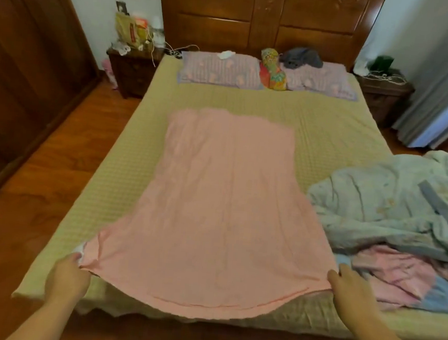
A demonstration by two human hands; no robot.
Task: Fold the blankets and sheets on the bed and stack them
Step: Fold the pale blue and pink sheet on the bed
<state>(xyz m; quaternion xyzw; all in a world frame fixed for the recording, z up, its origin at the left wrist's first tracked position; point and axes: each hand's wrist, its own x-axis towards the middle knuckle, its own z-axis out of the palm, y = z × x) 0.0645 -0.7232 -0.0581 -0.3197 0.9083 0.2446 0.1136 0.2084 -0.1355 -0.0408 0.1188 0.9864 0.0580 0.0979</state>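
Note:
A pink sheet lies spread lengthwise down the middle of the bed, its near edge hanging over the foot. My left hand grips the near left corner. My right hand pinches the near right corner. A crumpled pale green blanket is heaped on the right side of the bed. Under it lies a bunched pink and blue sheet.
Two striped pillows lie at the wooden headboard, with a colourful bolster and grey cloth between them. Nightstands flank the bed. A wardrobe stands left, a curtain right.

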